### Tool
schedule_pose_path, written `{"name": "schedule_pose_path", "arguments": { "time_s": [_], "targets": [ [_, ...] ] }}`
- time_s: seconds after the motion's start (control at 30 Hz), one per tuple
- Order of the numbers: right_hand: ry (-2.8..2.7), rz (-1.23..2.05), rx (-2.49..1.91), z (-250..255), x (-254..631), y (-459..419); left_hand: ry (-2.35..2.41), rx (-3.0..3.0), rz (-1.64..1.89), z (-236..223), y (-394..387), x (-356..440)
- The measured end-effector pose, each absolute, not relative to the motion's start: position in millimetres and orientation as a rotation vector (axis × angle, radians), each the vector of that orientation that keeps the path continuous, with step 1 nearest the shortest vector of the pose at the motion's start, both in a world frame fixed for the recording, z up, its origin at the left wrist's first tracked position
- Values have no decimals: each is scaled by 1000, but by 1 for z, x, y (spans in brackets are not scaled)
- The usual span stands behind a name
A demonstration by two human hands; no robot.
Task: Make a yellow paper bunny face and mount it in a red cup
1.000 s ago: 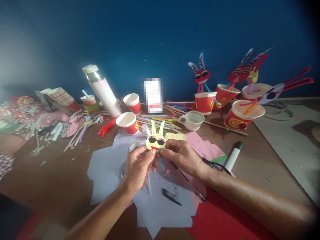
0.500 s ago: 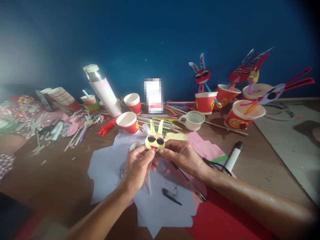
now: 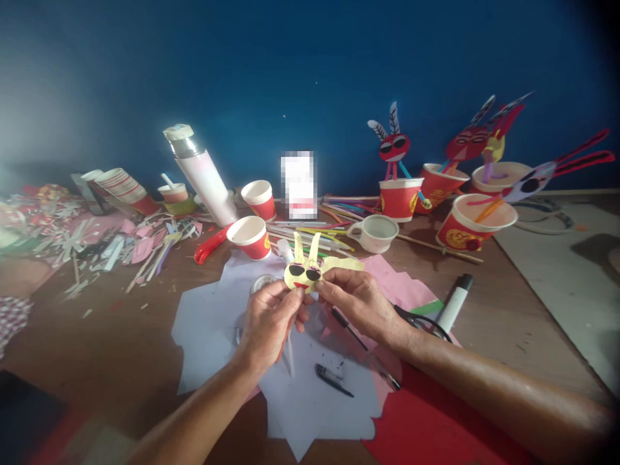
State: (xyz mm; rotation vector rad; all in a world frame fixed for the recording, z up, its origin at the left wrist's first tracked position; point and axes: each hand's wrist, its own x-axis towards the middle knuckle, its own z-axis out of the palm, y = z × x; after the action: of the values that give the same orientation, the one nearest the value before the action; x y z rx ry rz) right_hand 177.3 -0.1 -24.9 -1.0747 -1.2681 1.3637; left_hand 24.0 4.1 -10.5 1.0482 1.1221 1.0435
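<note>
A yellow paper rabbit face [image 3: 305,284] with two upright ears, black oval eyes and a red mouth is held up over the white paper sheets [image 3: 208,336]. My left hand [image 3: 268,320] pinches its lower edge, thumb in front. At its right edge, my right hand [image 3: 356,298] is closed on it, thumb and fingertips at the cheek. A thin white stick [image 3: 291,358] shows below my left hand; whether it joins the face is hidden. Behind my left hand lies a roll of clear tape [image 3: 264,282], partly covered.
Red paper cups [image 3: 248,237] stand beyond the hands, beside a white mug [image 3: 372,234] and a tilted thermos [image 3: 206,181]. Finished paper figures [image 3: 394,148] rise from cups at right. Scissors [image 3: 426,321], a marker [image 3: 455,302] and pens [image 3: 334,380] lie near. Paper scraps [image 3: 145,245] cover the left.
My right fingertips have shifted from the lower edge of the rabbit face up to its right side. The face has moved very slightly right. My left hand keeps its pinch.
</note>
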Motion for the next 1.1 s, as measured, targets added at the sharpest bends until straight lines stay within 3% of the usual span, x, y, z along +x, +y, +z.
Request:
{"name": "schedule_pose_path", "arguments": {
  "time_s": [0.4,0.77,1.1],
  "targets": [
    [-1305,1287,-1112,-26,180,1,1128,1050,1045,-9,4,24],
    [-1235,1470,-923,-25,174,1,1093,1144,1018,-12,1,24],
    [-1218,1304,-1044,-29,171,0,1123,1238,931,-12,-1,21]
  ]
}}
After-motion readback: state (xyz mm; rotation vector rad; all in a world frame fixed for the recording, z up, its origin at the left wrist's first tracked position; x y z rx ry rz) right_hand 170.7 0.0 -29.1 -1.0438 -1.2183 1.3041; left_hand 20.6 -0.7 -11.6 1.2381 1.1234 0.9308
